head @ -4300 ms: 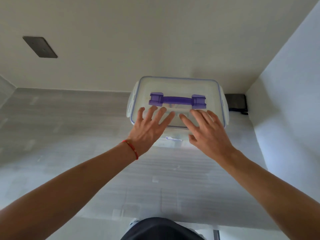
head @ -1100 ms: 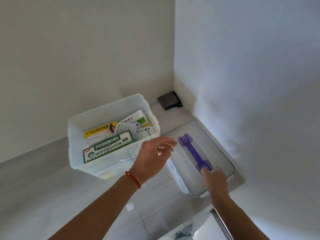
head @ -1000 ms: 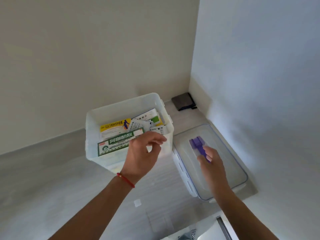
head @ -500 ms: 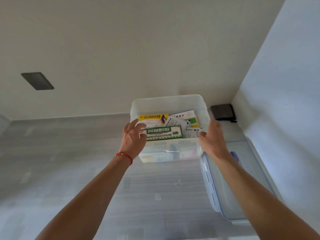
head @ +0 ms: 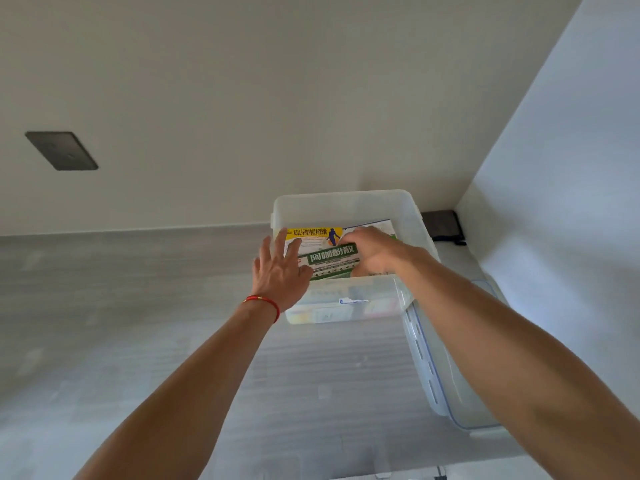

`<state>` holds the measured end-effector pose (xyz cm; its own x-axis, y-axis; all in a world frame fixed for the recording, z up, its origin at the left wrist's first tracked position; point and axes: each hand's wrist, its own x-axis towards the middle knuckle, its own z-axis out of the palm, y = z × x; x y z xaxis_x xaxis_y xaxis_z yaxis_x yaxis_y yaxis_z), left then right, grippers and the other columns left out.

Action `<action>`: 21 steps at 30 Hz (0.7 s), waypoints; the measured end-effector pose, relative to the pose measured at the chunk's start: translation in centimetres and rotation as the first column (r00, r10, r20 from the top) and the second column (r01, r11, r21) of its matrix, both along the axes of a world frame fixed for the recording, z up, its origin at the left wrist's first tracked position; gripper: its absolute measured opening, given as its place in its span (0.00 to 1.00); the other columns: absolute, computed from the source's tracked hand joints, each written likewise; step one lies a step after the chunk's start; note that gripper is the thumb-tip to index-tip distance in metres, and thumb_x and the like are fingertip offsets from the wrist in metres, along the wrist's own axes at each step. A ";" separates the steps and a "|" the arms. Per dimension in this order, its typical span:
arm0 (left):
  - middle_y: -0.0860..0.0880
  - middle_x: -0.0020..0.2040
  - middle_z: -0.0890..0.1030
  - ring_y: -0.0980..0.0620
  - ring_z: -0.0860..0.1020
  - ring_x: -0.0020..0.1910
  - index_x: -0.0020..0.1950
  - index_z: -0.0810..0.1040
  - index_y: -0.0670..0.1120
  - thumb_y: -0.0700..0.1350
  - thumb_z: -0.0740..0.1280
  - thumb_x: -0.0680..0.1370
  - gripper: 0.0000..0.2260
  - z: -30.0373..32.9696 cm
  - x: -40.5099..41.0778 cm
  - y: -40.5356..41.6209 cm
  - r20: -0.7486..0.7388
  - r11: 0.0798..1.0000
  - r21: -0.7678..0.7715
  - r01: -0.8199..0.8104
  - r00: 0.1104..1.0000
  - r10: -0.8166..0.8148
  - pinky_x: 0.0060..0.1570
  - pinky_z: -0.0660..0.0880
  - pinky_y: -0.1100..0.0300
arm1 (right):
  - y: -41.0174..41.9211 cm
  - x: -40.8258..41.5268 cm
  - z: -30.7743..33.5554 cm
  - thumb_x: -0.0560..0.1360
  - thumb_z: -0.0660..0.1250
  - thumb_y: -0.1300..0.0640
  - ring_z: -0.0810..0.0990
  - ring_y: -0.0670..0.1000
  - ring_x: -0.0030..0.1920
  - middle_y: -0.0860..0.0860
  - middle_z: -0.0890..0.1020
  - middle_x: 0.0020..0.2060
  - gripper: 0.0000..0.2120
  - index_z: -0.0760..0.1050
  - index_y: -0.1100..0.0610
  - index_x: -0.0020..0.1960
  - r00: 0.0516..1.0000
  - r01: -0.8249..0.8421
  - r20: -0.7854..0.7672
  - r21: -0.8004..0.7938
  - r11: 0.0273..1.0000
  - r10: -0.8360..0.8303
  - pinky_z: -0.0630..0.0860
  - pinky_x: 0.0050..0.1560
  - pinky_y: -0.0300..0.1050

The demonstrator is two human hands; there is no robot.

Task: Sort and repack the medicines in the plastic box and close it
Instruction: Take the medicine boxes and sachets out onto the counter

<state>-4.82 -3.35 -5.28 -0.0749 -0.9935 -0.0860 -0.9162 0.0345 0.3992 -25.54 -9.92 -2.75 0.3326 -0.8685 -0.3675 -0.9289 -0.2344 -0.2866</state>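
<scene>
Box (head: pixel 346 202) sits open at 12 o'clock by the wall, lid (head: pixel 433 382) off at 4 o'clock. Your left hand (head: pixel 280 271) rests flat, fingers spread, bracing the near-left rim. Your right hand (head: pixel 372 252) curls into the packs, likely lifting the green pack (head: pixel 329 259); closed grip, contents unclear.
</scene>
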 end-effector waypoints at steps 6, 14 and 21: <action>0.50 0.82 0.48 0.47 0.44 0.81 0.81 0.48 0.56 0.59 0.67 0.77 0.39 2.5 2.0 0.4 -0.249 0.970 -0.068 0.232 0.938 -0.241 0.78 0.50 0.44 | 3.7 -4.0 5.5 0.66 0.81 0.48 0.74 0.50 0.60 0.47 0.78 0.59 0.34 0.75 0.47 0.70 0.990 0.029 0.138 -0.200 0.979 -0.001 0.74 0.63 0.53; 0.49 0.56 0.81 0.50 0.75 0.55 0.63 0.78 0.45 0.60 0.74 0.66 0.31 3.1 4.3 5.5 -0.092 0.760 -0.438 0.481 0.817 -0.570 0.58 0.72 0.61 | 13.4 -3.6 5.7 0.65 0.70 0.31 0.65 0.34 0.62 0.34 0.71 0.63 0.40 0.66 0.41 0.74 0.983 -0.061 0.159 -0.159 0.985 0.086 0.63 0.59 0.23; 0.48 0.58 0.78 0.48 0.72 0.57 0.68 0.73 0.43 0.55 0.74 0.71 0.29 -8.8 4.5 9.4 -0.101 0.904 -0.029 0.426 0.899 -0.427 0.61 0.72 0.53 | 17.9 -0.5 -4.2 0.78 0.71 0.55 0.69 0.48 0.72 0.48 0.74 0.69 0.23 0.74 0.52 0.72 0.989 0.061 0.137 -0.077 0.995 -0.050 0.69 0.72 0.47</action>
